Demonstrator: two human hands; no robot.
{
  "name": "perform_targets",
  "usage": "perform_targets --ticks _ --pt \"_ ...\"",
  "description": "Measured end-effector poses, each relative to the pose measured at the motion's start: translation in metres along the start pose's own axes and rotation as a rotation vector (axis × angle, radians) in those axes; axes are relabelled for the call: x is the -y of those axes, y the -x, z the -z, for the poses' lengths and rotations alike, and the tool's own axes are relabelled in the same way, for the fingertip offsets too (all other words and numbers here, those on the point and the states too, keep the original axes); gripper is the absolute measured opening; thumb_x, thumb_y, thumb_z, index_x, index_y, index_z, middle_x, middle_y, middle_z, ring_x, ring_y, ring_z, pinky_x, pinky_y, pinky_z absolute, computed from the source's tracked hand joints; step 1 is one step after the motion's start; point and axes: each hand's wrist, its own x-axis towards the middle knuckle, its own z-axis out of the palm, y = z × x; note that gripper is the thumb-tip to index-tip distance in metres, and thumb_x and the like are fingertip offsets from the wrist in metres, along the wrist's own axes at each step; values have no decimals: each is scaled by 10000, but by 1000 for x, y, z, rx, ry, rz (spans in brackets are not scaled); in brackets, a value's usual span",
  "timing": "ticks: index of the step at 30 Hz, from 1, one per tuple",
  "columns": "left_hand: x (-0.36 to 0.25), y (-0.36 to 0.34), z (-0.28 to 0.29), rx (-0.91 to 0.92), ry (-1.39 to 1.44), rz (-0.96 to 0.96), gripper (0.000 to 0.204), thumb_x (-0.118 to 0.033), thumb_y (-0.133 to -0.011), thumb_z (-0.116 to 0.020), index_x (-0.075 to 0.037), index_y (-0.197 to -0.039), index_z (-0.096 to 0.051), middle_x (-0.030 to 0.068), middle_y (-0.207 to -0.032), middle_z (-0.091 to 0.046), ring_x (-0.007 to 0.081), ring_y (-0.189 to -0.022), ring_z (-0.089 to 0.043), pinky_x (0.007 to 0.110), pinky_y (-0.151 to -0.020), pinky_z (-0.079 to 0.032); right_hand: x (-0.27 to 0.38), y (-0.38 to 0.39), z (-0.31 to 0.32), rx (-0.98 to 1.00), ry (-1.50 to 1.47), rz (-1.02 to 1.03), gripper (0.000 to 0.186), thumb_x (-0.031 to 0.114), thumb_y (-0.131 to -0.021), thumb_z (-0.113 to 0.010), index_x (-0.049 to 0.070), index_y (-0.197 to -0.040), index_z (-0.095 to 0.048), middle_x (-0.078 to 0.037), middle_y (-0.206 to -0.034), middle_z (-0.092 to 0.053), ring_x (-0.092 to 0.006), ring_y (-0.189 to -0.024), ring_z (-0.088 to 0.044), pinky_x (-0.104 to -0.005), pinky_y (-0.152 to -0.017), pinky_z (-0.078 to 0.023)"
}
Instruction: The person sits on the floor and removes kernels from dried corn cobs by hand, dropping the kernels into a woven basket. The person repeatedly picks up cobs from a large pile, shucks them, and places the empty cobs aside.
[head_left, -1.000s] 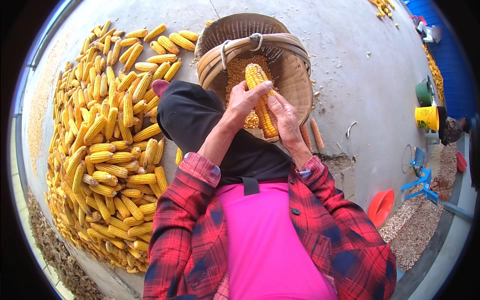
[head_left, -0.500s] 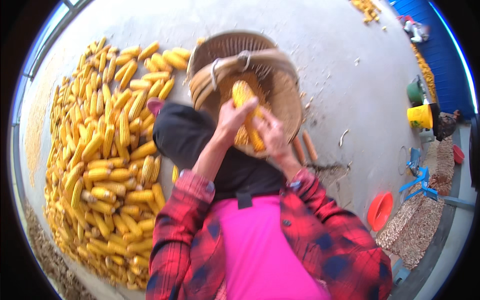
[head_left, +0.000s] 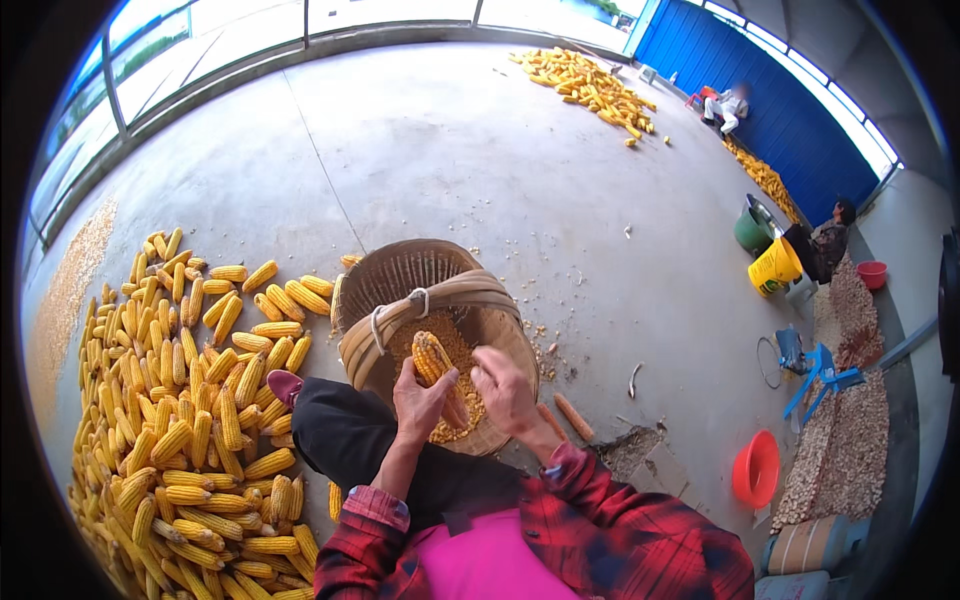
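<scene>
An ear of yellow corn [head_left: 428, 356] is held upright by my left hand [head_left: 418, 398], with bare reddish cob showing along its lower right part. My right hand [head_left: 500, 395] is just to the right of that ear, fingers curled; anything inside them is hidden. Both hands are over a woven bamboo basket [head_left: 388, 276] with a thick handle and loose kernels [head_left: 450, 342] in its bottom. A large pile of yellow corn ears [head_left: 200, 420] covers the ground to my left. Reddish bare cobs [head_left: 573, 417] lie right of the basket.
A red basin [head_left: 756, 468], blue stand [head_left: 822, 378] and yellow bucket [head_left: 773, 266] are to the right. Two other people [head_left: 728, 108] [head_left: 828, 242] sit near the blue wall [head_left: 778, 95] and a pale heap [head_left: 830, 450]. More corn [head_left: 590, 85] lies at the back.
The view has tilted up, showing more floor and the far wall. My right hand has come away from the ear toward the right, and bare cob now shows on that ear.
</scene>
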Motion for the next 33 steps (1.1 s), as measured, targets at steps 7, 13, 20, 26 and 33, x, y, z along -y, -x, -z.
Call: perform_targets --ticks 7,13,20,26,33 --pt "0 -2 6 109 347 76 289 -126 -783 -741 -18 -994 -577 33 -872 -642 109 -775 -606 260 -713 -491 22 -47 43 63 -237 -126 357 208 -938 -557 -5 -1224 -552 -117 -1150 -592 -131 -900 -598 -254 -768 -493" --pt "-11 -1 15 260 526 216 226 -152 -871 -636 -21 -1051 -593 16 -910 -636 104 -810 -595 246 -743 -477 5 5 2 363 -690 -392 424 278 -915 -605 6 -1223 -503 -47 -929 -618 -112 -780 -604 -239 -684 -490" --pt "-5 1 10 319 575 287 273 -225 -911 -585 -9 -1079 -581 49 -942 -632 137 -814 -605 279 -748 -502 24 27 -7 610 -1151 -828 383 209 -827 -700 44 -1130 -534 14 -908 -580 -59 -771 -544 -198 -652 -447" --pt "-27 7 10 598 504 434 343 -239 -869 -621 22 -1080 -556 105 -925 -635 184 -808 -628 304 -711 -523 26 30 -16 438 -1112 -683 424 167 -810 -717 74 -1180 -534 24 -925 -573 -50 -799 -539 -197 -657 -440" --pt "-17 11 2 580 496 334 357 -91 -776 -664 -8 -1099 -536 86 -929 -638 182 -827 -632 315 -738 -523 6 40 -15 472 -1265 -777 322 114 -780 -674 90 -1083 -566 21 -859 -580 -82 -739 -573 -217 -565 -473"
